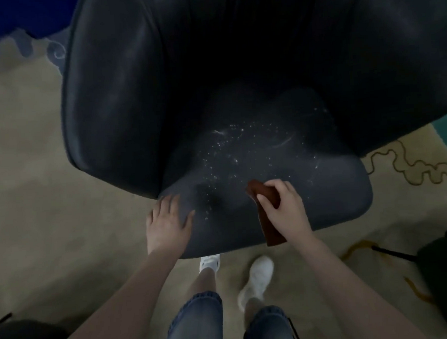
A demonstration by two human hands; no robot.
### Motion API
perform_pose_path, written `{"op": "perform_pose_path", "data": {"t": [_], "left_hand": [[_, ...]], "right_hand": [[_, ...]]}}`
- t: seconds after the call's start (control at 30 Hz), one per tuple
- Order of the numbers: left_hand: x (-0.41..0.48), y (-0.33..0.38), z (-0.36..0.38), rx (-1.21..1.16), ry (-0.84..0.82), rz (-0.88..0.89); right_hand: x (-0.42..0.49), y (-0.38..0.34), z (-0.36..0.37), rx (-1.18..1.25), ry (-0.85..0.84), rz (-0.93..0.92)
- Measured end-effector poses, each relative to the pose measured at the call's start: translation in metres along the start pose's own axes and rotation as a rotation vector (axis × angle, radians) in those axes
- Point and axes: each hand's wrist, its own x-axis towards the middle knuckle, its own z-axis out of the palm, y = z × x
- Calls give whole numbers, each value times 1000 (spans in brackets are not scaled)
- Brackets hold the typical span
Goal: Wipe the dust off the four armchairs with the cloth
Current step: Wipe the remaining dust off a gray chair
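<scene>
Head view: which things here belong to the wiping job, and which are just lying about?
Job: armchair, dusty on the seat; cloth, gripped by the right hand on the seat; left hand, flat on the seat's front edge.
Lying about: patterned carpet; dark object at the right edge; another dark shape at bottom left.

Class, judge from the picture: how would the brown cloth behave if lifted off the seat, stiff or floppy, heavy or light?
Probably floppy: the cloth folds under the right hand and its free end trails to the edge of the seat. Likely light: curled fingers alone hold it. It may slide easily on the smooth-looking seat.
</scene>
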Motion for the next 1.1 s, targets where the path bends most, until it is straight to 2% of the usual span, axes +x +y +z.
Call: {"op": "perform_pose_path", "data": {"t": [0.17, 0.4, 0.63, 0.93, 1.1], "left_hand": [[-8, 2, 0, -50, -1, -138], [-40, 28, 19, -148, 15, -423], [-73, 81, 60, -331, 84, -645], [-84, 67, 99, -419, 120, -758], [-71, 40, 143, -486, 105, -786]], "right_hand": [[34, -5, -1, -94, -132, -134], [70, -3, -20, -302, -368, -347], [91, 9, -38, -430, -475, -564], [89, 10, 20, -544, -576, -713], [103, 12, 76, -615, -592, -886]]}}
